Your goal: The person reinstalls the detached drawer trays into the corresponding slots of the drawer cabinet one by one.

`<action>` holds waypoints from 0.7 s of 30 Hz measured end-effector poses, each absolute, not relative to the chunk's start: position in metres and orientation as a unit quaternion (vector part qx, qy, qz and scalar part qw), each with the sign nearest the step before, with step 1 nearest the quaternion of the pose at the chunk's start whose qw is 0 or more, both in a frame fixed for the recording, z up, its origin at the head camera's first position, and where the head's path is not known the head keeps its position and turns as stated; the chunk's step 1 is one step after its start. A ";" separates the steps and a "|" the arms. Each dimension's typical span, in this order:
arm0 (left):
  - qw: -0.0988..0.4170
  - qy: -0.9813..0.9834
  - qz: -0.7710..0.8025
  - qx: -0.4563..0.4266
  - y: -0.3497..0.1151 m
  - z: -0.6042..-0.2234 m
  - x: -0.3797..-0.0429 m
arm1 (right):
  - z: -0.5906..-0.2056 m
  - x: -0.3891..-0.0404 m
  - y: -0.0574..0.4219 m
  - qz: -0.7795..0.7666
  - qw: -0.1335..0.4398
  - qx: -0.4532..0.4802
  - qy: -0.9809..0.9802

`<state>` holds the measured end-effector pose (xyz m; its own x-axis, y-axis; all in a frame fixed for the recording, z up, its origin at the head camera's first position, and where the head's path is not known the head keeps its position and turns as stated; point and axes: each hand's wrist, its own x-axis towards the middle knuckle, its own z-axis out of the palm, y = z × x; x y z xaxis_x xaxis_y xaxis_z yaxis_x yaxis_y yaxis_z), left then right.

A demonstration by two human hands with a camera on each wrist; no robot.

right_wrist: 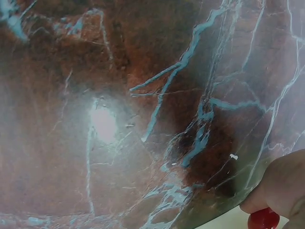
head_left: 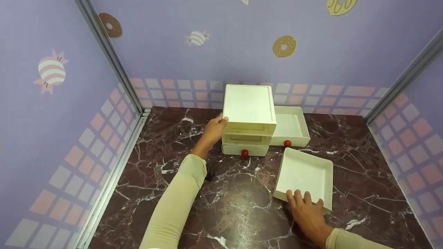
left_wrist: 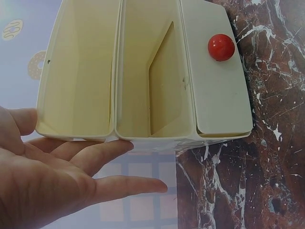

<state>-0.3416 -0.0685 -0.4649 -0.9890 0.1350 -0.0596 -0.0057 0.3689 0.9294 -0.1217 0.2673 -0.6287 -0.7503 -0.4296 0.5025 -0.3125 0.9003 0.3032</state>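
A small white drawer cabinet (head_left: 250, 103) stands near the back wall, its upper two slots without drawers and a red-knobbed drawer (head_left: 230, 149) in the lowest. My left hand (head_left: 214, 131) rests on the cabinet's left side. In the left wrist view its thumb lies at the top corner, with the fingers (left_wrist: 102, 157) stretched along the side wall. At the front right, my right hand (head_left: 308, 211) grips a loose white drawer (head_left: 301, 171), fingers over its front wall. The right wrist view shows the thumb (right_wrist: 279, 183) against that drawer's red knob (right_wrist: 263, 219).
Another loose white drawer (head_left: 289, 122) with a red knob lies right of the cabinet, behind the gripped one. Dark marbled tabletop (head_left: 238, 207) spreads beneath everything. Purple patterned panels (head_left: 166, 58) enclose the left, back and right sides.
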 end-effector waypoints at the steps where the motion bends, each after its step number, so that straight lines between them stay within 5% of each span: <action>1: 0.061 0.826 0.560 0.040 -0.068 -0.465 -0.342 | -0.629 -0.121 0.267 -0.099 0.290 0.203 -0.930; 10: 0.059 0.826 0.560 0.034 -0.066 -0.464 -0.342 | -0.630 -0.124 0.269 -0.078 0.229 0.224 -0.944; 21: 0.051 0.829 0.556 0.033 -0.066 -0.465 -0.343 | -0.626 -0.129 0.271 -0.083 0.255 0.246 -0.931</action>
<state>-0.3429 -0.0659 -0.4649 -0.9926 0.1117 -0.0486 -0.0026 0.3795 0.9252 -0.1291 0.2710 -0.6261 -0.7487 -0.5012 0.4338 -0.4169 0.8648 0.2798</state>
